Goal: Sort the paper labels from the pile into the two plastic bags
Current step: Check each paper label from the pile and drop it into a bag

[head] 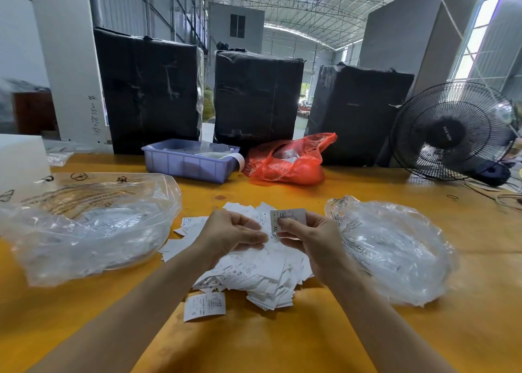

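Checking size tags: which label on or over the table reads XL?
The label pinched in the right hand, held above the pile. The loose label nearest the camera reads S.

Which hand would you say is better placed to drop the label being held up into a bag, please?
Probably the right hand: it pinches the XL label and sits beside the right clear bag. The left hand is curled over the pile, farther from either bag.

body: two bare forearms entering from the lower edge | left hand [230, 235]: bare, no glove, no ring or watch visible | right hand [308, 238]: bare, no glove, no ring or watch visible | sleeves: none in view, both arms uncovered to the frame edge | nails: too small to tell
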`<state>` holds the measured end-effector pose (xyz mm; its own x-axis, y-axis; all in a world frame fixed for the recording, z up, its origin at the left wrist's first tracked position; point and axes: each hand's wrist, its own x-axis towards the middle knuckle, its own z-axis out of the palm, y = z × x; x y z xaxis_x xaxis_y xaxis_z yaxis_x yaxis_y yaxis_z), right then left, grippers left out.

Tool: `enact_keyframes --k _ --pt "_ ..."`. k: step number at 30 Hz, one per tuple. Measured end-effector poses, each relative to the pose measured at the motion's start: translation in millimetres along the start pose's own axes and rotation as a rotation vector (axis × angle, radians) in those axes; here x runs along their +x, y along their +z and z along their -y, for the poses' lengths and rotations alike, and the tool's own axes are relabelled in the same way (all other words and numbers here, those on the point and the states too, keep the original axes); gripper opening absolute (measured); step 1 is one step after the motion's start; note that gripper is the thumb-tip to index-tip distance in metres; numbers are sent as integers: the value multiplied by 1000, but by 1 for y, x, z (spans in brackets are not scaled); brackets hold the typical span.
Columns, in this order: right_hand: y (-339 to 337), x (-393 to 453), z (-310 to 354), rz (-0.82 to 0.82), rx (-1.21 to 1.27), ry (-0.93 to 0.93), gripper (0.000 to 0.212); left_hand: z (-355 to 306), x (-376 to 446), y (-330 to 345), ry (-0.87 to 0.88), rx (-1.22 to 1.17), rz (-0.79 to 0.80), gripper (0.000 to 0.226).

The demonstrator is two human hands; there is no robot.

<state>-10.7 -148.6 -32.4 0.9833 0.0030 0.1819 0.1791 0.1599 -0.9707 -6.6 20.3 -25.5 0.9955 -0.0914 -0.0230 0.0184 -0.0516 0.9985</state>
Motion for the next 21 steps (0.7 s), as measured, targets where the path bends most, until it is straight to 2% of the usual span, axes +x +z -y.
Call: enact_keyframes --k 5,9,13,17,21 --pt "6 -1 -7 -57 -145 -159 5 2 0 3 -2 -1 -3 27" --pt "9 -4 -7 -99 -259 -253 20 2 0 3 6 -8 -9 26" --pt "11 -6 -8 -109 -372 -323 25 2 -1 4 7 -8 -7 28" --pt "12 -7 -8 -111 -406 -341 25 3 -1 5 15 18 1 30" --pt "12 -6 -8 -87 -354 -291 16 4 0 5 21 16 1 31"
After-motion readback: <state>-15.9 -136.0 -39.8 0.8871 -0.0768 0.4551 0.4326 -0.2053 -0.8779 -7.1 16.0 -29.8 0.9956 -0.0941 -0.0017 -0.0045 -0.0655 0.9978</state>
